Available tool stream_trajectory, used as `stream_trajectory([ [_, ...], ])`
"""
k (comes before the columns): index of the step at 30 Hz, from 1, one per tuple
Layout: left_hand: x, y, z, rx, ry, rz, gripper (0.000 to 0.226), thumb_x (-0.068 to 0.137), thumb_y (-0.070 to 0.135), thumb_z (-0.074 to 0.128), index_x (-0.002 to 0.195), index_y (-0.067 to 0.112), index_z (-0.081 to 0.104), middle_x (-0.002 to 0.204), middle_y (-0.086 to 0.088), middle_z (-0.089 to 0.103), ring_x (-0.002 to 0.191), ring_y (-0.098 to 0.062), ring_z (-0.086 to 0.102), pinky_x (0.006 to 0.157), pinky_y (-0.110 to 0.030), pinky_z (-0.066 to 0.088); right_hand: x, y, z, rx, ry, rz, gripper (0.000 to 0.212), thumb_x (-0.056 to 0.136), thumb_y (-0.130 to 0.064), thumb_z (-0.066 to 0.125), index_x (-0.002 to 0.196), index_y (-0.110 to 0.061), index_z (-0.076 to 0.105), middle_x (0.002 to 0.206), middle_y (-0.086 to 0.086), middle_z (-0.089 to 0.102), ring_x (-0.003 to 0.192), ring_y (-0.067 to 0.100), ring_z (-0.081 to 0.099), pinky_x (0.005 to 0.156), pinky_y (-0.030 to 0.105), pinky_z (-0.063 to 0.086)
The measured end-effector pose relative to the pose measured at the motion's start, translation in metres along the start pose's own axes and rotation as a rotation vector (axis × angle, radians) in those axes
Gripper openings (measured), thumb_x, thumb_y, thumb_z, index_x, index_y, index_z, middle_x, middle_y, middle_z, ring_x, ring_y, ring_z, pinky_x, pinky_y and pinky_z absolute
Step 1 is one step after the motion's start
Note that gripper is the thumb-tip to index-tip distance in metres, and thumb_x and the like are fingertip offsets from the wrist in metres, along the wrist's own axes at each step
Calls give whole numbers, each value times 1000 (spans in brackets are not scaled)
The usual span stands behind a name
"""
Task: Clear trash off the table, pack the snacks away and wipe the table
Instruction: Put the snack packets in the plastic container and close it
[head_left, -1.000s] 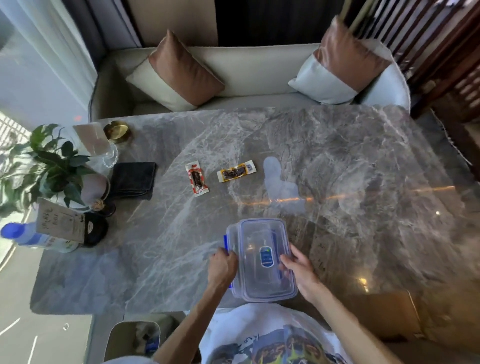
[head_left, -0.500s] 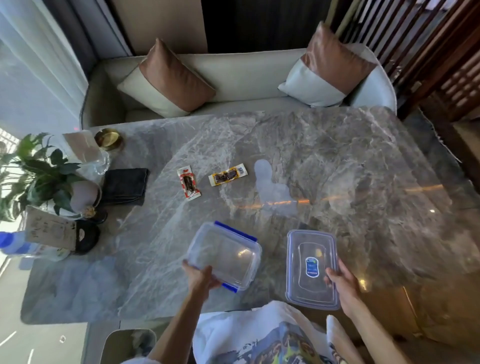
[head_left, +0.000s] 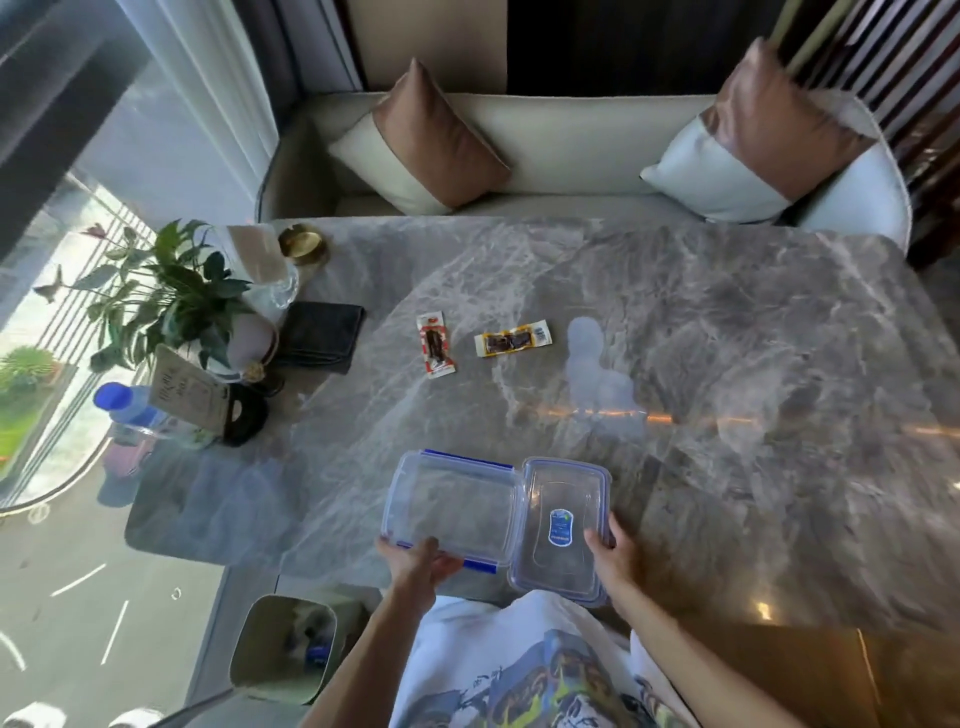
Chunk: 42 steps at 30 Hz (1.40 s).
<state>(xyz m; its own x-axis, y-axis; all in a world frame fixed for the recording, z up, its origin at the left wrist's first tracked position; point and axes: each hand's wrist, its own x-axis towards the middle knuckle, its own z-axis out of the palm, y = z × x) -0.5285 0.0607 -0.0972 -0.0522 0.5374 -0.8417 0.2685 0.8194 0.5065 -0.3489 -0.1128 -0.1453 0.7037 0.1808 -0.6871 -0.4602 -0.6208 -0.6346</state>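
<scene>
Slid back against clear container (head_left: 452, 501), lid (head_left: 563, 519) pinched by right hand (head_left: 610, 553) fingers | left hand (head_left: 421, 566) fingers gripping container rim | red snack packet (head_left: 435, 344), yellow snack packet (head_left: 511, 339) unpacked; table (head_left: 727, 338) seemingly unwiped

White T-shirt (head_left: 457, 639) with a colourful graphic printed on it
</scene>
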Motion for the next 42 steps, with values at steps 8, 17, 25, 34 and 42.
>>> stream_trajectory([
  [8, 9, 6, -10, 53, -43, -88, 53, 85, -6, 58, 128, 3, 28, 102, -36, 59, 40, -32, 63, 43, -42, 58, 7, -2, -7, -366, -1, -70, 63, 90, -1, 58, 149, -10, 38, 128, 24, 49, 122, 37, 51, 108, 42, 40],
  [17, 6, 11, -11, 76, -110, -224, 40, 87, -3, 56, 124, -4, 40, 99, -29, 55, 69, -38, 60, 45, -41, 57, 13, -1, -7, -468, -10, -133, 61, 93, 2, 52, 149, -18, 39, 121, 17, 49, 115, 31, 53, 106, 38, 42],
  [25, 16, 57, -22, 505, 291, 83, 74, 86, 29, 55, 149, 12, 21, 147, -25, 30, 129, -47, 39, 101, -58, 44, 8, -48, 2, -508, 184, -363, 37, 94, -23, 60, 131, -21, 61, 115, 11, 59, 109, 30, 58, 88, 38, 49],
  [34, 94, 230, 44, 877, 58, 473, 30, 91, 33, 48, 107, 14, 64, 111, -12, 69, 103, -33, 65, 90, -38, 53, 59, -221, 125, -430, 66, -296, 25, 93, -33, 58, 104, -17, 74, 107, 7, 75, 98, 30, 68, 78, 33, 50],
  [42, 199, 333, 125, 1203, -207, 788, 34, 93, 19, 49, 124, 12, 61, 130, -16, 61, 119, -35, 57, 96, -40, 47, 93, -255, 243, -381, 118, -37, 21, 84, -29, 69, 100, -16, 74, 107, 6, 74, 101, 29, 69, 76, 30, 49],
])
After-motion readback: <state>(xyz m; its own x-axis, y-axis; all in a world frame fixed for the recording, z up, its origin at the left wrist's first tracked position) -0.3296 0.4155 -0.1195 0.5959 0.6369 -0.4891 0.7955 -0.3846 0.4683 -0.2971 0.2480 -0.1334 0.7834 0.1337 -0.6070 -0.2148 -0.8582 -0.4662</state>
